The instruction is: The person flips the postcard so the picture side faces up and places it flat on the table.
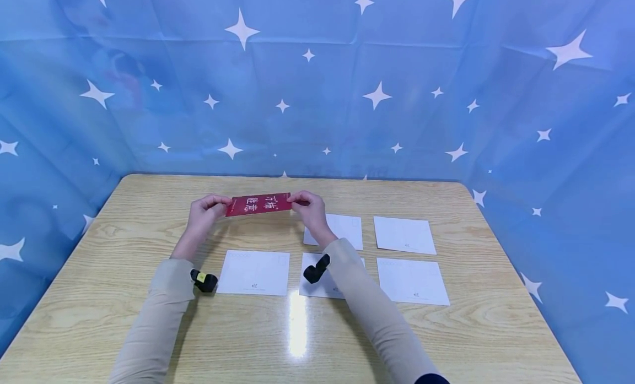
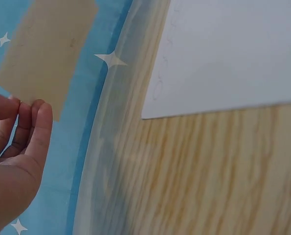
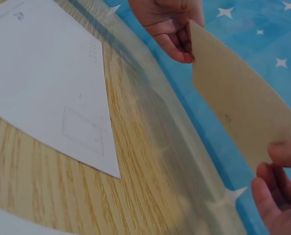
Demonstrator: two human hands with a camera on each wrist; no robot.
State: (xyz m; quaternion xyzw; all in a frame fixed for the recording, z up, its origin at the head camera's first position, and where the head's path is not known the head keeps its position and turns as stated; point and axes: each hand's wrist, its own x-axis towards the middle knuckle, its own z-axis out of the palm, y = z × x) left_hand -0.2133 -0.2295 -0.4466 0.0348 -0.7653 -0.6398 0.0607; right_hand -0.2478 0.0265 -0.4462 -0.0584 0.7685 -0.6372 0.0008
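Observation:
A red postcard (image 1: 258, 204) with white characters hangs above the far part of the table, its printed face toward the head camera. At its left end my left hand (image 1: 204, 212) pinches the edge between thumb and fingers. The opposite end is pinched by my right hand (image 1: 311, 214). Both wrist views show the card's plain back (image 2: 52, 46), which looks tan and carries a small mark. In the right wrist view the card (image 3: 238, 100) spans from the left hand (image 3: 167, 24) to the right hand (image 3: 282, 191).
Several white postcards lie face down on the wooden table (image 1: 124, 318): one at left (image 1: 254, 272), one partly under my right forearm (image 1: 322, 279), one behind my right wrist (image 1: 344, 230), two at right (image 1: 404, 235). A blue star-patterned curtain (image 1: 317, 86) stands behind.

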